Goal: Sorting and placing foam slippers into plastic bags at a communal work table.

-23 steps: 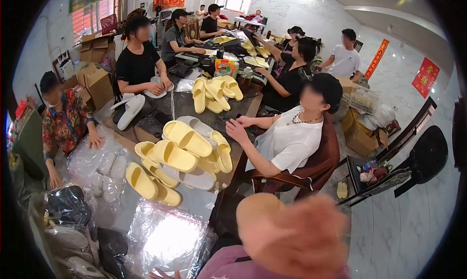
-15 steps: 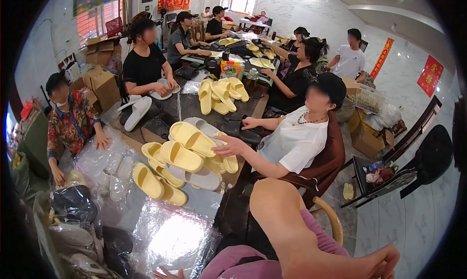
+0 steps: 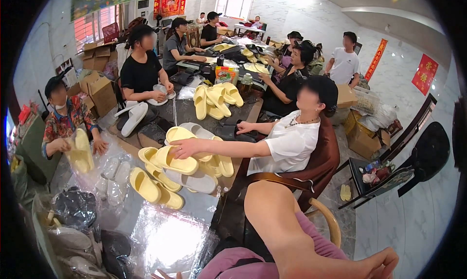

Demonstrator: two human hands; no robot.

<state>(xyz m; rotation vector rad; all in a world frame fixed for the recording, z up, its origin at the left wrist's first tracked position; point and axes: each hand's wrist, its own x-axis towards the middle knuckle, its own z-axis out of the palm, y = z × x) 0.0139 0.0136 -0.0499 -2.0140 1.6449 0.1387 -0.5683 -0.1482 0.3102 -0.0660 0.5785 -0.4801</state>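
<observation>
At the bottom edge, my left hand [image 3: 167, 275] shows only spread fingertips, resting by a stack of shiny clear plastic bags [image 3: 165, 235]. My right arm is bent, its elbow toward the table. My right hand [image 3: 382, 263] hangs out at the lower right, away from the table, its fingers curled in with nothing visible in them. Beyond the bags lies a pile of yellow slippers [image 3: 177, 162] with a grey slipper [image 3: 194, 180] among them. A co-worker in white on the right has a hand on the pile's top slipper.
Bagged dark and grey slippers [image 3: 75, 208] fill the near left. At the left, another person holds a yellow slipper [image 3: 80, 151] over clear bags. More yellow slippers [image 3: 214, 100] lie farther along the table. A wooden chair arm [image 3: 328, 220] and a black chair [image 3: 367, 181] stand right.
The co-worker in white has reached left across the pile onto a yellow slipper. The person at left has lifted a yellow slipper. My hands have barely moved; the view has shifted slightly.
</observation>
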